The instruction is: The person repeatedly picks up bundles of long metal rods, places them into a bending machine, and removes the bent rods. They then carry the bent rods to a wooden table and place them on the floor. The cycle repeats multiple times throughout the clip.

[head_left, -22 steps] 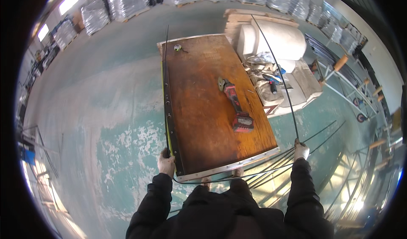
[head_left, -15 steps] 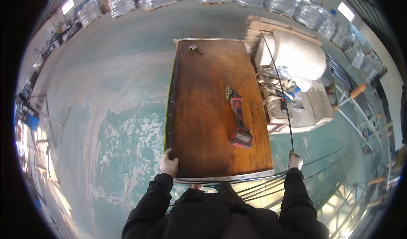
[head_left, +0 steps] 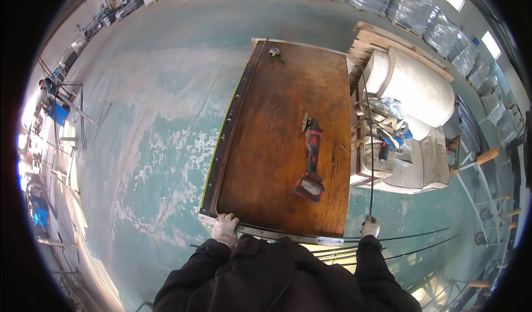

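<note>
A wooden-topped workbench [head_left: 266,146] with metal edging stands before me. My left hand [head_left: 225,230], in a pale glove, is closed at its near left corner. A thin dark rod [head_left: 247,88] runs along the bench's left side and bends in toward those fingers; the grip itself is partly hidden. Off the near right corner, my gloved right hand [head_left: 370,227] is closed round the near end of a long thin black rod [head_left: 371,168] that points away from me. A red and black angle grinder [head_left: 312,160] lies on the wood between my hands, its disc facing away.
A perforated dark strip with a yellow-green edge [head_left: 226,135] lines the bench's left side. A tape measure [head_left: 274,52] sits at the far end. To the right are white rolls [head_left: 418,85] and a pile of straps and tools [head_left: 388,125]. More rods [head_left: 410,237] extend low beside my right arm.
My left hand has shifted from the bench's left side to its near edge. My right hand has come lower, still holding its rod. The whole view has turned and shifted slightly.
</note>
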Demonstrator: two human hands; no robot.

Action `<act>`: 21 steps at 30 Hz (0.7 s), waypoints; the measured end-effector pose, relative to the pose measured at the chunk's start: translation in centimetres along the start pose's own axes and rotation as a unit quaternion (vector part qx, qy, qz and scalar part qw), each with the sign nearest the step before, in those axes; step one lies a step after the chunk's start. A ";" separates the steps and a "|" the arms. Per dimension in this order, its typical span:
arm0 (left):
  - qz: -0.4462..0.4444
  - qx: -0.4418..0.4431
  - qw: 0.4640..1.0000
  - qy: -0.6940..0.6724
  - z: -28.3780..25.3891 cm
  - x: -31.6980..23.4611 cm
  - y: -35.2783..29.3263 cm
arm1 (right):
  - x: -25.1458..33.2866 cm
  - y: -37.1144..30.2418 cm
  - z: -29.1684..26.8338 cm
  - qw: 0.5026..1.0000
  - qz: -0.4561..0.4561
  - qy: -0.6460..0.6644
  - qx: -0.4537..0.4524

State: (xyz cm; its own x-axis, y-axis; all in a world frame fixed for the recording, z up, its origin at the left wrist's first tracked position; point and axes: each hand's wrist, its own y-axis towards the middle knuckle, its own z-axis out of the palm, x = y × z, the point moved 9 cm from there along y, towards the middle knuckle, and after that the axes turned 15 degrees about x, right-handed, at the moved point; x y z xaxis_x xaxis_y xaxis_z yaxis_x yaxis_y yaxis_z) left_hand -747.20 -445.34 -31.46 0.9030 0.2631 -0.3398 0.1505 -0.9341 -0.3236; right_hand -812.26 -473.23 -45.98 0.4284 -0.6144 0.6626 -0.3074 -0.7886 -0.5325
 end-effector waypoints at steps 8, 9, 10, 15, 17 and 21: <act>0.009 0.001 1.000 -0.001 1.3 1.3 -0.9 | -3.8 2.8 0.3 1.000 0.001 -0.003 -0.019; 0.015 -0.010 1.000 -0.007 1.2 1.5 -1.1 | -4.0 3.3 0.2 0.999 0.020 -0.022 -0.012; 0.019 -0.020 1.000 -0.013 1.1 1.6 -1.3 | -4.5 3.8 0.2 0.998 0.053 -0.036 -0.006; 0.032 -0.044 0.998 -0.023 0.5 1.9 -2.2 | -3.2 6.5 0.6 0.987 0.027 -0.156 0.028; 0.036 -0.047 0.998 -0.021 0.2 1.8 -2.4 | -2.7 6.7 1.0 0.994 0.016 -0.103 0.022; 0.041 -0.043 0.998 -0.012 -0.6 1.7 -2.8 | -2.3 4.7 2.3 0.995 0.054 0.084 0.022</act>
State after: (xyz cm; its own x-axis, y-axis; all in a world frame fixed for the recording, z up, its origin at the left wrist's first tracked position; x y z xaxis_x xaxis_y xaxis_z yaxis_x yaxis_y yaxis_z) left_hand -745.91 -442.39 -30.59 0.9042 0.1891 -0.3830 0.1106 -0.9697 -0.2178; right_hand -812.75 -475.46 -51.24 0.2465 -0.6938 0.6767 -0.3050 -0.7183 -0.6253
